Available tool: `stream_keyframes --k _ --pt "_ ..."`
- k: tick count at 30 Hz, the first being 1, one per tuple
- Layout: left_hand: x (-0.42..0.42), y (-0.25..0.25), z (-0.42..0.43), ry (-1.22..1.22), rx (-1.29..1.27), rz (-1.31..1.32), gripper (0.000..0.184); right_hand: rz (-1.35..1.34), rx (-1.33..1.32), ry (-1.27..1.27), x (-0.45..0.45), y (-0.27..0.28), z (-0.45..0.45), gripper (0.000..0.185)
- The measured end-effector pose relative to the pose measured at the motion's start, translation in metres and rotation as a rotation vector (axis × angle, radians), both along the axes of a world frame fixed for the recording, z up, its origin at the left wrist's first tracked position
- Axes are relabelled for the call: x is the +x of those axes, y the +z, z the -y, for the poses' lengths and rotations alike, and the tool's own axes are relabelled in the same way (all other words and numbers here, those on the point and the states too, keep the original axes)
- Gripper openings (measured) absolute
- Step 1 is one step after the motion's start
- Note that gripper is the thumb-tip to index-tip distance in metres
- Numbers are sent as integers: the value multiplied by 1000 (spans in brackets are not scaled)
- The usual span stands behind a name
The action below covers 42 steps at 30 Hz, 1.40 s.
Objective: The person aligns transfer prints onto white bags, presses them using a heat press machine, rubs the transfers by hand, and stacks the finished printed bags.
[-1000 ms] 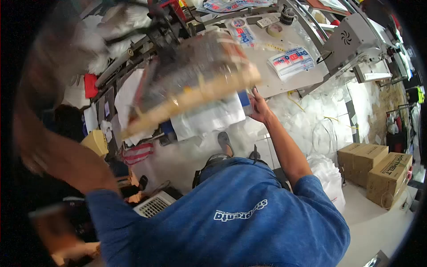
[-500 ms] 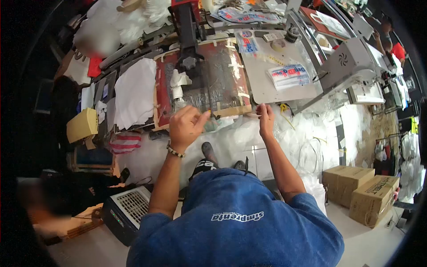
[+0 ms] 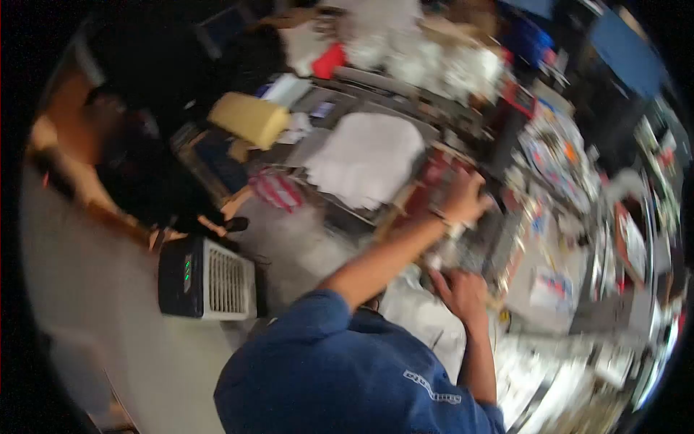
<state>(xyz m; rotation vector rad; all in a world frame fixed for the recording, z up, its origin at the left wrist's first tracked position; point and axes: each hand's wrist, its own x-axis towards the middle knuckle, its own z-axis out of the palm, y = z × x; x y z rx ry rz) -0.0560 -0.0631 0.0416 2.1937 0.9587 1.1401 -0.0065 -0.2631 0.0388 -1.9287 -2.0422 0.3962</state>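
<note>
The view is smeared by motion. My left hand (image 3: 465, 199) reaches over a flat red-and-grey taped screen frame (image 3: 426, 186), beside a dark machine arm (image 3: 508, 134). Its fingers are bent, but blur hides whether they hold anything. My right hand (image 3: 466, 295) is lower, by the near edge of the same frame. Its thumb stands apart from the fingers, and I make out nothing in it. A pile of white cloth or sheets (image 3: 370, 155) lies on the board left of the frame. Part of the frame is hidden under my left forearm.
A yellow block (image 3: 248, 119) and a red-and-white striped cloth (image 3: 277, 189) are further left. A white-grilled cooler (image 3: 228, 278) stands on the floor. Right of the frame, a light board (image 3: 589, 278) carries a printed plastic packet (image 3: 553, 288). A person in dark clothes (image 3: 148, 163) is at far left.
The camera has swung left, so the bench has shifted right in view. My left hand has moved further over the frame; my right hand has come closer to it.
</note>
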Motion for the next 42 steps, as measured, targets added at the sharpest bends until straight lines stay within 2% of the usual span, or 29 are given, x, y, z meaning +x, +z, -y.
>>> stream_keyframes --k 1,2,3,4,5,6,9,15,16,19,23,25,35,37,41,42 --pt "13 -23 -7 145 20 -31 44 15 9 -11 -2 6 0 53" --pt "54 -90 -46 9 -320 -120 52 33 85 -28 -4 5 0 52" --pt "63 -108 -48 -37 -434 39 61 -8 22 1 2 -3 -1 50" --pt "60 -104 -44 -34 -325 33 63 22 79 8 1 -4 -1 48" --pt "41 -71 -27 -36 -415 -25 60 19 86 57 -2 -1 -4 48" --pt "36 -65 -25 -45 -436 -49 58 5 80 46 -3 2 -5 46" --pt "52 -85 -29 48 -441 -73 57 10 58 46 -6 6 -4 43" --pt "37 -64 -23 36 -553 -81 61 22 8 79 0 0 -6 43" --pt "46 -82 -29 35 -533 -29 60 22 8 72 1 -3 -6 45" --pt "51 -86 -27 112 -467 -39 61 8 7 60 4 -8 -7 48" --pt "44 -74 -24 97 -476 -14 61 -1 3 55 -1 4 -6 50" --pt "35 -61 -21 61 -560 -61 62 -7 14 60 0 -2 -6 50" --pt "58 -86 -40 55 -581 59 58 48 -7 27 -2 -9 0 51" --pt "60 -81 -46 64 -630 -33 59 67 -13 33 -2 -10 -2 52" --pt "65 -74 -51 41 -658 7 59 112 -119 34 -2 6 -4 52" --pt "70 -61 -66 4 -578 -144 54 117 -115 38 1 24 -3 52"
